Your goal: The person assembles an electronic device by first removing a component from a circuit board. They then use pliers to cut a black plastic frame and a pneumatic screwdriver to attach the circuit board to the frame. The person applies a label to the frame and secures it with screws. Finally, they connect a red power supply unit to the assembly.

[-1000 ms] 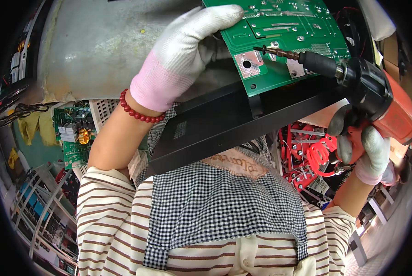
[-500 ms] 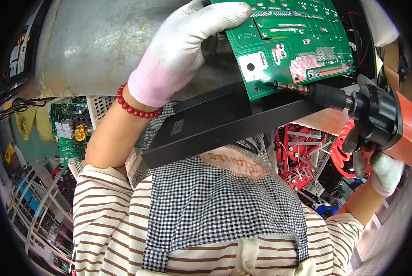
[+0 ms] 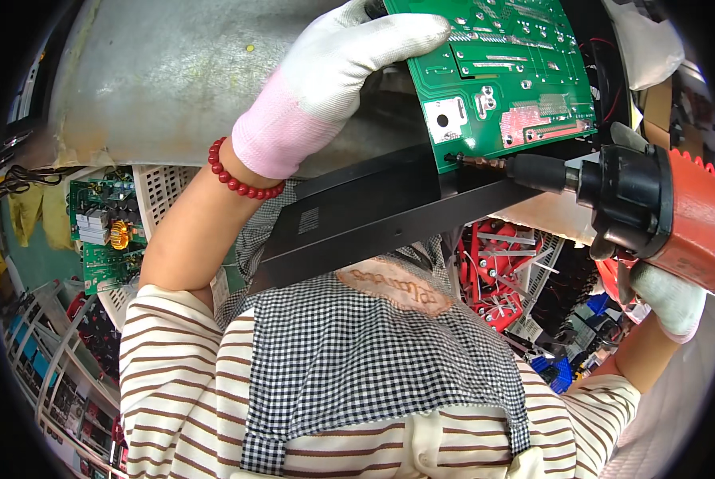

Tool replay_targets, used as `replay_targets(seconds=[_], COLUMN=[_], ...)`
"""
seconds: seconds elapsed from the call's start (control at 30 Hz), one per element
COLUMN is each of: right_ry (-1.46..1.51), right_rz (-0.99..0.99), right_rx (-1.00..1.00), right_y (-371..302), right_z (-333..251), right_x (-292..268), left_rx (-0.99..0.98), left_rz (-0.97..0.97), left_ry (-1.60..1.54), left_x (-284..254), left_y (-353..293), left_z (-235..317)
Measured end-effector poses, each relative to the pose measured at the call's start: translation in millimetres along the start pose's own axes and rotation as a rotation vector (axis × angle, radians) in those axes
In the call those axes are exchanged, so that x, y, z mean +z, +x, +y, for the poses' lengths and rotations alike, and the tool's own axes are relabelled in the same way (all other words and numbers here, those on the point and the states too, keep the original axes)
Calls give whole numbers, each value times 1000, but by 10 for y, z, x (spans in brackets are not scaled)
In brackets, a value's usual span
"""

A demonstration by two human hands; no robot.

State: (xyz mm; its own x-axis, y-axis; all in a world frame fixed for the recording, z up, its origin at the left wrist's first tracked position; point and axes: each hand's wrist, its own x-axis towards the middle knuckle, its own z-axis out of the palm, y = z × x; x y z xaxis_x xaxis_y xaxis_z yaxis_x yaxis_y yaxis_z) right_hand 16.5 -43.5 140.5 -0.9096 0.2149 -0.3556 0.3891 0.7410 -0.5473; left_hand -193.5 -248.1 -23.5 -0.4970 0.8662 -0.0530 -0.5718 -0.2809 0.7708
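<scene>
My left hand [image 3: 333,68], in a white and pink glove, grips the near-left edge of a green circuit board [image 3: 505,88]. Its thumb lies over the top face; the other fingers are hidden underneath. The board stands tilted above a black metal chassis [image 3: 349,215]. My right hand [image 3: 670,297], gloved too, is wrapped round the handle of a red and black power screwdriver [image 3: 641,203]. The driver lies almost level, and its bit tip touches the board's lower left corner, at or beside a hole there. A screw at the tip is too small to make out.
A grey metal work surface [image 3: 174,88] lies behind the chassis. Left of me a crate [image 3: 162,195] stands beside other circuit boards [image 3: 106,223]. Red parts with white ties [image 3: 497,271] fill a bin at the right. A white bag [image 3: 649,48] hangs at the far right.
The driver has moved left and slightly down, bringing its bit to the board's corner hole. The board has shifted a little relative to the view, with my left hand still on it.
</scene>
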Motion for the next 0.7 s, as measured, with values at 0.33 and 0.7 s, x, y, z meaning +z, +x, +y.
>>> replay_targets(seconds=[0.33, 0.7], right_ry=[-126, -232], right_rz=[-78, -127], right_rx=[-52, -66], right_y=[141, 201], right_z=[-313, -575], right_x=[-115, -66], left_rx=[50, 103], left_rz=[-20, -99], left_ry=[2, -106], left_x=[-15, -50], left_y=[14, 62], left_z=[-13, -104])
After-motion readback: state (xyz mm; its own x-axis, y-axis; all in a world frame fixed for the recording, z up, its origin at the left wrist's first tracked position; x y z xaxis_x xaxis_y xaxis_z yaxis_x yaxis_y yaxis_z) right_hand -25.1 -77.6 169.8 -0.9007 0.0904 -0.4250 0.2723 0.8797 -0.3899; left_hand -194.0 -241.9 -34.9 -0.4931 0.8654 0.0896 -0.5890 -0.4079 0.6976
